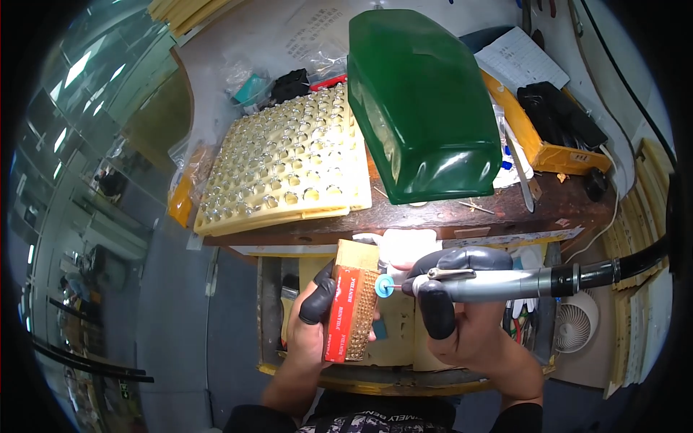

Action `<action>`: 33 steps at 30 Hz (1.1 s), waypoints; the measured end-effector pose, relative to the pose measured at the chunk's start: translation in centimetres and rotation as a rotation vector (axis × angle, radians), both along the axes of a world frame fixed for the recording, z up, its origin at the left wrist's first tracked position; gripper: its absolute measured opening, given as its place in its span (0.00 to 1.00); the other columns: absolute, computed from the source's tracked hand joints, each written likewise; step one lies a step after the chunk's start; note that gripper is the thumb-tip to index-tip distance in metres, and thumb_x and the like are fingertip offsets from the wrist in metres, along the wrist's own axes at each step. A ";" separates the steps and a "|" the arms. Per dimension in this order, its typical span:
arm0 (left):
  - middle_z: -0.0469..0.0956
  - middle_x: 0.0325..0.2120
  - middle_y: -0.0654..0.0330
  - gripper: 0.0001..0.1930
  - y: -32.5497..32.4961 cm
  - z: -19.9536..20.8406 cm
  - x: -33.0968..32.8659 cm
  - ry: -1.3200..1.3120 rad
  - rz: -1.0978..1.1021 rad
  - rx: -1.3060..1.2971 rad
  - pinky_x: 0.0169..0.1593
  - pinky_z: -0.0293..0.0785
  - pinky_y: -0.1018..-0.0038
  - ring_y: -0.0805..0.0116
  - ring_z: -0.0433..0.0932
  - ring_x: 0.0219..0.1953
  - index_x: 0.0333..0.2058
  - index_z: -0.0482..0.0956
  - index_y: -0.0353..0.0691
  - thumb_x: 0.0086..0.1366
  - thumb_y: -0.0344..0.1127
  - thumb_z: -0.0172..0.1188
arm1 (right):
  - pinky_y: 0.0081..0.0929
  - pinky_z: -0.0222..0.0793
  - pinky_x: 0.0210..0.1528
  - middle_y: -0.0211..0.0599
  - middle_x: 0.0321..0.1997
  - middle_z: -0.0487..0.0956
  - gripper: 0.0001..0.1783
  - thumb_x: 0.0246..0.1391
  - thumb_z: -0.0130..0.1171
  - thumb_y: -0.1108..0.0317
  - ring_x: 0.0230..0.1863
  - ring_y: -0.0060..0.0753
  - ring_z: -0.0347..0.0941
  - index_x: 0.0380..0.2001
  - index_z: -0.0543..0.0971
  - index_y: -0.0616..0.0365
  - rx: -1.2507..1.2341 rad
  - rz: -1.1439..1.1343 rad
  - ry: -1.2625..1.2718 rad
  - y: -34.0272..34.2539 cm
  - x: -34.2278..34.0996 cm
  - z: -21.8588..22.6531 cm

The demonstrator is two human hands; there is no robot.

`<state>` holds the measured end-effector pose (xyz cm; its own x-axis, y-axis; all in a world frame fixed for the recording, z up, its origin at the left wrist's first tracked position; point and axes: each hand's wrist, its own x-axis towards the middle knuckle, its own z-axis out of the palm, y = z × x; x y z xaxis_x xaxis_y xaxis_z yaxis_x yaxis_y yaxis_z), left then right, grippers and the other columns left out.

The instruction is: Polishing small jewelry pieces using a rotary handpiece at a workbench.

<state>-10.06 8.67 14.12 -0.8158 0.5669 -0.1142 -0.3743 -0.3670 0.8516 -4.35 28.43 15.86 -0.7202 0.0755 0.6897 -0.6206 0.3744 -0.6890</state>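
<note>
My left hand (312, 321), with black finger covers, grips a red block (345, 314) with printed sides and a bare tan top end. Its right face is brown and covered in small bumps. My right hand (462, 317), also in black finger covers, is wrapped round a silver rotary handpiece (498, 286) held level. On its tip is a light-blue round polishing disc (385, 286), right beside the bumpy face; whether they touch I cannot tell. A black cable or shaft (642, 260) runs from the handpiece's rear to the right.
On the wooden bench (433, 216) stand a cream tray (289, 162) of ring-like metal pieces and a large dark-green cover (426, 108). An orange box (570, 155) sits at the right. Below lies an open drawer (397, 372), with a white fan (577, 321) to its right.
</note>
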 end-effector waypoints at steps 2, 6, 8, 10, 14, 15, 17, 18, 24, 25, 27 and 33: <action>0.74 0.47 0.45 0.36 0.2 0.2 -0.1 0.007 -0.004 -0.027 0.33 0.83 0.69 0.61 0.80 0.38 0.64 0.55 0.30 0.67 0.52 0.49 | 0.37 0.78 0.45 0.45 0.34 0.78 0.10 0.60 0.53 0.70 0.38 0.38 0.79 0.33 0.78 0.67 0.027 -0.003 0.006 0.0 -0.1 -0.2; 0.74 0.46 0.46 0.36 0.1 0.5 0.2 0.035 0.004 -0.035 0.34 0.83 0.69 0.61 0.80 0.38 0.65 0.55 0.30 0.68 0.52 0.50 | 0.38 0.78 0.46 0.45 0.36 0.78 0.09 0.59 0.55 0.70 0.39 0.38 0.79 0.34 0.79 0.66 0.040 -0.025 0.010 -0.4 -0.1 -0.6; 0.74 0.46 0.46 0.36 -0.1 0.3 0.3 0.032 0.010 -0.047 0.35 0.83 0.69 0.62 0.80 0.38 0.65 0.55 0.30 0.68 0.52 0.49 | 0.38 0.78 0.46 0.44 0.36 0.78 0.09 0.58 0.56 0.70 0.39 0.38 0.79 0.35 0.80 0.66 0.063 -0.027 0.015 -0.2 -0.1 -0.4; 0.74 0.47 0.47 0.35 0.0 0.2 0.4 0.082 0.000 -0.060 0.36 0.82 0.68 0.62 0.80 0.39 0.65 0.55 0.30 0.69 0.52 0.49 | 0.38 0.78 0.45 0.44 0.35 0.78 0.09 0.58 0.56 0.70 0.39 0.38 0.79 0.35 0.80 0.66 0.089 -0.032 0.019 -0.1 -0.1 -0.3; 0.74 0.47 0.47 0.37 0.2 0.1 0.3 0.102 -0.007 -0.059 0.37 0.82 0.68 0.62 0.80 0.40 0.65 0.55 0.30 0.68 0.53 0.50 | 0.37 0.77 0.45 0.45 0.37 0.79 0.09 0.58 0.56 0.70 0.39 0.40 0.80 0.36 0.80 0.65 0.093 -0.050 0.023 -0.1 -0.1 -0.4; 0.74 0.47 0.47 0.39 0.2 0.1 0.3 0.107 -0.004 -0.058 0.37 0.82 0.68 0.62 0.80 0.40 0.65 0.54 0.30 0.67 0.54 0.52 | 0.36 0.77 0.44 0.45 0.38 0.79 0.09 0.58 0.56 0.70 0.39 0.40 0.80 0.36 0.81 0.65 0.091 -0.043 0.016 0.0 -0.2 -0.4; 0.74 0.47 0.47 0.41 0.2 0.1 0.3 0.113 0.000 -0.058 0.37 0.82 0.67 0.62 0.80 0.40 0.65 0.54 0.30 0.66 0.56 0.54 | 0.35 0.77 0.44 0.45 0.38 0.79 0.09 0.58 0.56 0.70 0.40 0.40 0.80 0.36 0.81 0.65 0.075 -0.039 0.012 -0.1 -0.2 -0.5; 0.74 0.47 0.47 0.43 0.3 0.2 0.4 0.109 0.009 -0.064 0.38 0.82 0.67 0.62 0.80 0.41 0.65 0.53 0.30 0.64 0.58 0.56 | 0.34 0.76 0.44 0.45 0.39 0.79 0.09 0.59 0.55 0.70 0.40 0.40 0.80 0.36 0.81 0.65 0.060 -0.035 0.007 -0.2 -0.2 -0.5; 0.74 0.49 0.47 0.47 0.1 0.2 0.6 0.122 0.009 -0.079 0.40 0.83 0.67 0.62 0.80 0.43 0.66 0.52 0.30 0.61 0.61 0.59 | 0.33 0.76 0.46 0.45 0.40 0.79 0.09 0.59 0.55 0.70 0.42 0.39 0.80 0.37 0.81 0.64 0.093 -0.053 0.002 -0.1 0.0 -0.2; 0.74 0.49 0.47 0.48 0.1 0.1 0.5 0.123 0.009 -0.079 0.40 0.83 0.67 0.63 0.80 0.43 0.66 0.52 0.30 0.61 0.61 0.59 | 0.33 0.76 0.46 0.45 0.40 0.79 0.09 0.59 0.55 0.70 0.42 0.39 0.80 0.37 0.81 0.64 0.092 -0.052 -0.001 -0.1 -0.1 -0.3; 0.74 0.49 0.47 0.48 0.1 -0.1 0.4 0.121 0.005 -0.076 0.41 0.83 0.67 0.63 0.80 0.43 0.66 0.52 0.30 0.61 0.62 0.59 | 0.33 0.76 0.45 0.45 0.41 0.79 0.09 0.59 0.56 0.70 0.42 0.39 0.81 0.37 0.81 0.64 0.075 -0.047 0.008 -0.2 -0.1 -0.3; 0.73 0.50 0.47 0.48 0.0 0.1 0.6 0.119 0.003 -0.073 0.41 0.83 0.68 0.64 0.80 0.43 0.66 0.52 0.29 0.61 0.62 0.59 | 0.32 0.77 0.44 0.45 0.39 0.79 0.10 0.60 0.55 0.68 0.43 0.40 0.81 0.35 0.80 0.66 0.084 -0.029 0.013 -0.1 -0.1 -0.1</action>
